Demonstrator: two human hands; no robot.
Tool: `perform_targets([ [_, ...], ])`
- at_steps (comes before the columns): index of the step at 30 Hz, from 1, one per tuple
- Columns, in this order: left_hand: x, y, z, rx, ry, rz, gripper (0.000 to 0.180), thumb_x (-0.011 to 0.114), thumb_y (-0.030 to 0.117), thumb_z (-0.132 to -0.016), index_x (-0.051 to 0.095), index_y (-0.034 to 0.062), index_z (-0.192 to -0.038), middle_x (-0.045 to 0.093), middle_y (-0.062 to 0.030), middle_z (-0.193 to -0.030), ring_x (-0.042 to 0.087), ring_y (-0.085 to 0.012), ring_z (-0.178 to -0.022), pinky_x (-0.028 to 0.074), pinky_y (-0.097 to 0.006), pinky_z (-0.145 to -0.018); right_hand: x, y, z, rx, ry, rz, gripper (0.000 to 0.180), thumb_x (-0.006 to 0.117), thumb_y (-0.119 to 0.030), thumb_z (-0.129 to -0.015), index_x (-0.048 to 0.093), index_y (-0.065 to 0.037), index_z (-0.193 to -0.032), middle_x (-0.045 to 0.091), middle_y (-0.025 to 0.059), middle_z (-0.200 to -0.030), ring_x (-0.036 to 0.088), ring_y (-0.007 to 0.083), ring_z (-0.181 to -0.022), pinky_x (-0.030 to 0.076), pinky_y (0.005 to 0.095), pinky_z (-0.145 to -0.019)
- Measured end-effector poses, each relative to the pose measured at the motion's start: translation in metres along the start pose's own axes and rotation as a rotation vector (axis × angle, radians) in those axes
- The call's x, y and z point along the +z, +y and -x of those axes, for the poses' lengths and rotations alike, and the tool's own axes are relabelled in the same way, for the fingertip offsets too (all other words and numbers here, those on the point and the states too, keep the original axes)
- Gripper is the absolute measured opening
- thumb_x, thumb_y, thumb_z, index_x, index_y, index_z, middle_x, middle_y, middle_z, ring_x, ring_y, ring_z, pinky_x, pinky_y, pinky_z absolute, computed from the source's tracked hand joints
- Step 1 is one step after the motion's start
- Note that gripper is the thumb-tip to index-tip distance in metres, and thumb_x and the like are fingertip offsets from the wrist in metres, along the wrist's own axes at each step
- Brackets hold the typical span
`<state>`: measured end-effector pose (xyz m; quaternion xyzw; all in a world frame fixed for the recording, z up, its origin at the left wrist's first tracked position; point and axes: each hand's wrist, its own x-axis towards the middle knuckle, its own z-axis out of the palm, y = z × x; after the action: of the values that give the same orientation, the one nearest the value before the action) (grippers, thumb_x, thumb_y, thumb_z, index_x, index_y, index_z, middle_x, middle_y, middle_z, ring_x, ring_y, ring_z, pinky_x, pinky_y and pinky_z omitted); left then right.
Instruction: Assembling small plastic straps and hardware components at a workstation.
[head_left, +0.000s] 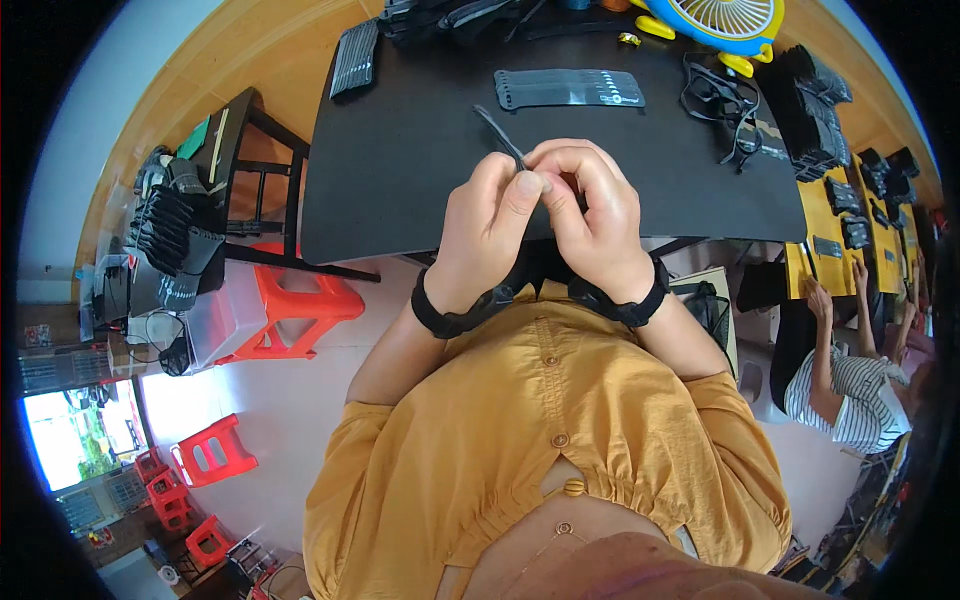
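Note:
My left hand [486, 228] and my right hand [595, 210] meet above the near part of the black table [400, 170]. Both are closed, thumbs and fingertips pinched together around a thin dark strip [497, 130]. One end of the strip sticks out up and to the left; the rest is hidden by my fingers. Beyond my hands lies a flat row of dark grey strips [570, 88] with pale marks along one edge. Another such bundle of strips [355, 58] rests at the far left of the table. A black band is around each wrist.
A tangle of black straps [722, 105] lies at the right, beside tall black stacks [808, 110]. A blue and yellow fan [720, 25] stands at the back. Left of the table are red stools [300, 305] and a side table with dark goods. Other people work at the right.

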<state>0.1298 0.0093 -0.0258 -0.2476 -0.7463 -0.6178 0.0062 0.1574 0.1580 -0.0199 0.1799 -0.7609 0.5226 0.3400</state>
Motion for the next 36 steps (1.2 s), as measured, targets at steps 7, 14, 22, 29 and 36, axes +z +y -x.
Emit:
perform_targets([
  [7, -0.001, 0.012, 0.003, 0.111, -0.13, -0.146, 0.021, 0.058, 0.019, -0.097, 0.055, 0.0012, -0.086, 0.054, -0.0147, -0.066, 0.054, -0.0276, -0.055, 0.041, -0.034, -0.053, -0.02, 0.014, -0.003, 0.272, 0.159, 0.029, 0.008, 0.064, -0.01, -0.093, 0.061, -0.002, -0.091, 0.061, 0.0061, -0.077, 0.058, 0.0167, -0.068, 0.047, 0.0281, -0.062],
  [14, 0.004, -0.005, 0.001, 0.109, -0.17, -0.201, 0.02, 0.054, 0.014, -0.1, 0.053, 0.0016, -0.084, 0.05, -0.0016, -0.06, 0.045, -0.0077, -0.054, 0.036, -0.027, -0.05, -0.046, 0.027, -0.007, 0.466, 0.08, -0.439, 0.015, 0.06, -0.018, -0.099, 0.061, -0.004, -0.101, 0.065, -0.0012, -0.086, 0.047, 0.0004, -0.055, 0.037, 0.0172, -0.047],
  [22, 0.018, 0.004, -0.001, 0.012, -0.136, -0.001, 0.021, 0.051, 0.015, -0.1, 0.052, 0.0023, -0.083, 0.054, -0.0069, -0.063, 0.05, -0.0138, -0.055, 0.04, -0.028, -0.052, -0.031, 0.019, 0.016, 0.262, -0.102, -0.243, 0.054, 0.081, -0.016, -0.079, 0.059, -0.006, -0.128, 0.053, 0.0112, -0.141, 0.05, 0.0011, -0.064, 0.041, 0.0164, -0.055],
  [29, 0.016, 0.0, 0.003, 0.118, -0.279, -0.138, 0.024, 0.052, 0.017, -0.1, 0.051, 0.0038, -0.08, 0.054, -0.0026, -0.062, 0.05, -0.0098, -0.055, 0.04, -0.028, -0.051, -0.026, 0.029, 0.018, 0.528, 0.188, -0.325, 0.012, 0.067, -0.013, -0.093, 0.07, -0.002, -0.095, 0.07, 0.0022, -0.08, 0.057, 0.003, -0.065, 0.043, 0.0184, -0.056],
  [36, -0.011, -0.002, -0.014, 0.145, -0.446, -0.366, 0.02, 0.057, 0.017, -0.096, 0.055, 0.0024, -0.082, 0.049, -0.0137, -0.064, 0.052, -0.0289, -0.055, 0.04, -0.035, -0.053, -0.11, 0.068, -0.014, 0.623, 0.509, -0.431, 0.014, 0.059, -0.019, -0.099, 0.056, -0.009, -0.09, 0.051, -0.0027, -0.063, 0.048, 0.0069, -0.051, 0.035, 0.0202, -0.045],
])
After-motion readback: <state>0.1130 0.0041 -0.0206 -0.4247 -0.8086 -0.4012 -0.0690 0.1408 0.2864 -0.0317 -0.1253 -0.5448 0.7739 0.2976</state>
